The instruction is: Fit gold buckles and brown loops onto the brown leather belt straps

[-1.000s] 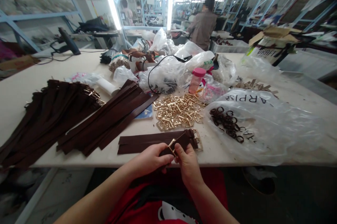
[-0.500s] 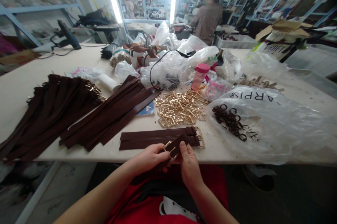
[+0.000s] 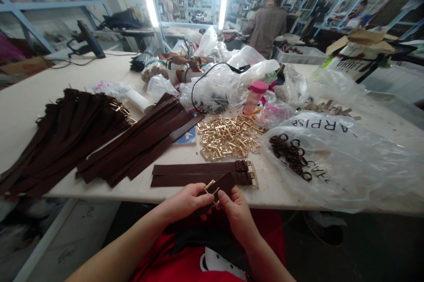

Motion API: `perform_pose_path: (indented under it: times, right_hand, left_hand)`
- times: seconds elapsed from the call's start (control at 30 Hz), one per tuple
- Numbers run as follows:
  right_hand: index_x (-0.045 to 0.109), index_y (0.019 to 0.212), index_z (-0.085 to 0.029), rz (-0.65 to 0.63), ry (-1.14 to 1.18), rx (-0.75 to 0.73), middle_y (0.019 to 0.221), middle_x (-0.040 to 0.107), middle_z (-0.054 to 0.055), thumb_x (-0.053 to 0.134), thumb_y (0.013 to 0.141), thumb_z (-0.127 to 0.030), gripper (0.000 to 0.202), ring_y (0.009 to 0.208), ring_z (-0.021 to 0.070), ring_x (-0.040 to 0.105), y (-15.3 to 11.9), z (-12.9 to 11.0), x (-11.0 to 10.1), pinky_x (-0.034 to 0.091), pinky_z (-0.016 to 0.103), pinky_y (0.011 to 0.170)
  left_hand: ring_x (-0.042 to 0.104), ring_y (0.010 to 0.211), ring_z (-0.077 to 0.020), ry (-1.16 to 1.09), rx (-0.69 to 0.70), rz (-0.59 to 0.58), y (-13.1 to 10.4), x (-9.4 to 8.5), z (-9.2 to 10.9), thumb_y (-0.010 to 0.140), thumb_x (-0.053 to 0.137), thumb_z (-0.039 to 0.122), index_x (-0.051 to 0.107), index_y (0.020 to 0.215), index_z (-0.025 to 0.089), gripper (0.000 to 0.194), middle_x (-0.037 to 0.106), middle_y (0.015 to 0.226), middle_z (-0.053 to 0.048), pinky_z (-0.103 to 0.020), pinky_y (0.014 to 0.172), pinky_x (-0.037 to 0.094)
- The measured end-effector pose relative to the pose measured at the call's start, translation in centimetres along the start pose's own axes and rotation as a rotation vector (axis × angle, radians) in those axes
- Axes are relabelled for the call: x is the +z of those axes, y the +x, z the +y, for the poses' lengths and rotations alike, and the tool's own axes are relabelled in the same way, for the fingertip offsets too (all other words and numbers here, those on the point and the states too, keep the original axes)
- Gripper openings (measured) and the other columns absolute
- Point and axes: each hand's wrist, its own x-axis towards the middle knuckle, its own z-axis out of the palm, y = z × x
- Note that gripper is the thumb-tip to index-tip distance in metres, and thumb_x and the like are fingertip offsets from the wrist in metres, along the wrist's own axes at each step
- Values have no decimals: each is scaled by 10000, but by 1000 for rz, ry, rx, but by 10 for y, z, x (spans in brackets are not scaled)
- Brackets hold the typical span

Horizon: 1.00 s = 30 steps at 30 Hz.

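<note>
Close to the table's front edge, a dark brown strap [image 3: 225,182] with a gold buckle [image 3: 210,186] is between my hands. My left hand [image 3: 195,198] pinches the strap at the buckle's left side. On the other side, my right hand [image 3: 233,202] grips the strap, its thumb near the buckle's prong. Just beyond them lie brown straps with buckles [image 3: 198,174], side by side on the table. A heap of gold buckles [image 3: 228,136] sits farther back. Part of the held strap is hidden below my fingers.
Brown straps [image 3: 139,141] and a fanned pile of buckled straps [image 3: 76,136] cover the left. A plastic bag [image 3: 347,163] with dark loops [image 3: 291,154] lies right. Behind are a pink-lidded bottle [image 3: 255,98] and crumpled plastic [image 3: 215,83]. A person [image 3: 266,26] stands beyond the table.
My right thumb has moved down and left toward the buckle's prong, and more of the strap's end shows above it. The whole view has shifted slightly.
</note>
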Motion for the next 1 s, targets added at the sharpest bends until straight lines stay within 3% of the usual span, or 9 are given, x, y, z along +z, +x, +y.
perform_pose_path:
  times: [0.17, 0.37, 0.5, 0.7, 1.0]
  right_hand:
    - [570, 923, -188, 40, 1, -19, 760, 621, -8, 643, 733, -307, 236, 589, 85, 503, -2, -1, 2, 413, 201, 552]
    - [575, 908, -194, 69, 16, -48, 746, 614, -14, 644, 730, -324, 231, 571, 92, 512, -3, 2, 5, 431, 212, 545]
    - [570, 938, -208, 88, -7, -62, 792, 626, -4, 643, 727, -343, 261, 576, 102, 539, -5, -1, 8, 471, 234, 564]
    - [553, 923, -209, 110, -36, -96, 799, 619, -5, 622, 743, -333, 230, 572, 101, 544, 0, -3, 10, 477, 228, 541]
    - [557, 963, -188, 39, 0, 2, 810, 622, 6, 613, 751, -346, 270, 588, 97, 535, -3, -1, 2, 459, 224, 574]
  left_hand:
    - [504, 490, -81, -11, -41, 21, 2, -4, -7, 762, 535, 424, 540, 826, 123, 307, 552, 639, 9, -198, 463, 411]
    - [537, 585, -102, -25, -15, 10, 2, -3, -3, 739, 545, 479, 549, 817, 118, 369, 588, 716, -16, -227, 541, 457]
    - [528, 525, -98, 26, -61, 42, 3, -1, 0, 738, 512, 536, 523, 795, 127, 412, 568, 661, 3, -233, 529, 445]
    - [490, 529, -91, 161, 55, 85, 0, 3, 9, 779, 475, 500, 514, 729, 136, 370, 535, 624, 15, -198, 512, 415]
    - [495, 534, -98, 212, 47, 77, -4, 4, 8, 799, 450, 480, 537, 747, 133, 361, 546, 627, 8, -192, 502, 405]
